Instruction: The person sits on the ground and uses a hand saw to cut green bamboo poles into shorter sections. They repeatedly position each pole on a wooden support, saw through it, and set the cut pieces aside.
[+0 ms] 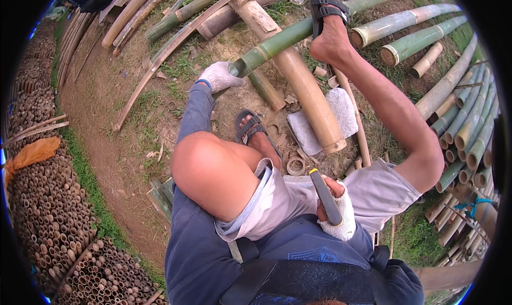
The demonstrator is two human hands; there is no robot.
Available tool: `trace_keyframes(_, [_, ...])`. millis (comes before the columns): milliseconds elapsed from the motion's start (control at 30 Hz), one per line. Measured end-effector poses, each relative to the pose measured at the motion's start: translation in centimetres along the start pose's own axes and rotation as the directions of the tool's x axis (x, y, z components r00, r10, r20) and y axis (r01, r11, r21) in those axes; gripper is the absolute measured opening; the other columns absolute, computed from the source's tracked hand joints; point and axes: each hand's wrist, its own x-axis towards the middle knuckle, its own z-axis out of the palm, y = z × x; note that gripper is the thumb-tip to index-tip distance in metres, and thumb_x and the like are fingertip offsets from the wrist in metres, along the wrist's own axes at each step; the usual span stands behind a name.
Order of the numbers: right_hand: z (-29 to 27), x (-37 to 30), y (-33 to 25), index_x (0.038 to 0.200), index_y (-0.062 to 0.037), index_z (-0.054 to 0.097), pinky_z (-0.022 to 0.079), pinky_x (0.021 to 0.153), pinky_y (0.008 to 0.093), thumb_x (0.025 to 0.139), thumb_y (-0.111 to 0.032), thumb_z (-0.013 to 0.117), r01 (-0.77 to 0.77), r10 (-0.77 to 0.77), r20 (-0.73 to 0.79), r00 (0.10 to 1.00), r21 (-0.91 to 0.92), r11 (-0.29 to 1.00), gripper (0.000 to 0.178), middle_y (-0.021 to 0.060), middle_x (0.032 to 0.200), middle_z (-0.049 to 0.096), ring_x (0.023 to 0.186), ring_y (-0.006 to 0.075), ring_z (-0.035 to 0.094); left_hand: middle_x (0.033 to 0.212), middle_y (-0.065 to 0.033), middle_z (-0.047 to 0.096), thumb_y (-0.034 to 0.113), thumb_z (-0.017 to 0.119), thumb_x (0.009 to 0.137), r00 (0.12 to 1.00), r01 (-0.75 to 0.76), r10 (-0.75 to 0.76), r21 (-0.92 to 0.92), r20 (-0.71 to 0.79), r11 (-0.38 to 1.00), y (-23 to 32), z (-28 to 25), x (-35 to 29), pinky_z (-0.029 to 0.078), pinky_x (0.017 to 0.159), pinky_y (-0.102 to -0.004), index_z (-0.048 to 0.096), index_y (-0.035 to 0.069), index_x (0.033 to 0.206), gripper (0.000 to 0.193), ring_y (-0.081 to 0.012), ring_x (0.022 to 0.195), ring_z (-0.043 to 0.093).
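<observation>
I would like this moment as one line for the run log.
left hand: gloved, at near end of green bamboo pole | right hand: holding grey tool | right foot: over pole

Bare brown earth ground [101,139], edged by strip of green grass [85,177], lit by daylight. Left side lined with stacked brown bamboo tubes [48,198], partly covered by crumpled orange sheet [33,155]. Right side filled by piled long green bamboo poles [474,118].

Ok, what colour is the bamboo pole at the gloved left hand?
The bamboo pole is mostly green, with a paler ring; best seen in the head view.
</observation>
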Motion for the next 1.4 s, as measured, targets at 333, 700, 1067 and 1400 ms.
trace_keyframes(333, [4.7, 11.9, 4.8, 0.154, -0.0032, 0.054, 0.053, 0.112, 0.0395, 0.086, -0.002, 0.078, -0.007, 0.008, -0.006, 1.0, 0.027, 1.0, 0.072, 0.02, 0.142, 0.067, 0.131, 0.0331, 0.069, 0.126, -0.022, 0.08, 0.06, 0.09, 0.075, 0.939, 0.259, -0.168, 0.296, -0.301, 0.919, 5.1, 1.3, -3.7, 0.058, 0.106, -0.0512, 0.071, 0.012, 0.138, 0.081, -0.038, 0.124, 0.075])
trace_keyframes(700, [0.9, 4.6, 0.0, 0.154, -0.0057, 0.054, 0.055, 0.089, 0.0329, 0.097, -0.003, 0.073, 0.037, -0.045, -0.056, 0.997, -0.133, 0.99, 0.061, 0.0142, 0.124, 0.07, 0.103, 0.0222, 0.07, 0.125, -0.0206, 0.08, 0.058, 0.088, 0.076, 0.971, 0.159, -0.112, 0.22, -0.212, 0.963, 3.3, 0.7, -2.2, 0.058, 0.105, -0.0501, 0.077, 0.014, 0.129, 0.069, -0.0402, 0.12, 0.075])
trace_keyframes(1067, [0.4, 0.9, 2.4, 0.156, -0.0045, 0.054, 0.059, 0.09, 0.0352, 0.086, -0.001, 0.079, -0.169, 0.172, -0.003, 0.985, -0.206, 0.964, 0.074, 0.0175, 0.123, 0.073, 0.102, 0.023, 0.076, 0.124, -0.0208, 0.08, 0.059, 0.086, 0.078, 0.972, 0.181, -0.139, 0.229, -0.188, 0.956, 3.9, 1.0, -2.7, 0.059, 0.105, -0.0498, 0.077, 0.014, 0.124, 0.065, -0.0411, 0.119, 0.075])
trace_keyframes(1400, [6.3, 14.9, 6.6, 0.151, -0.0045, 0.055, 0.055, 0.107, 0.0381, 0.085, 0.001, 0.073, 0.084, -0.086, -0.024, 0.996, -0.09, 0.992, 0.07, 0.017, 0.139, 0.068, 0.127, 0.0329, 0.071, 0.125, -0.0201, 0.08, 0.057, 0.085, 0.078, 0.954, 0.212, -0.144, 0.247, -0.264, 0.946, 4.7, 0.9, -3.8, 0.059, 0.107, -0.0495, 0.076, 0.015, 0.129, 0.067, -0.0404, 0.12, 0.076])
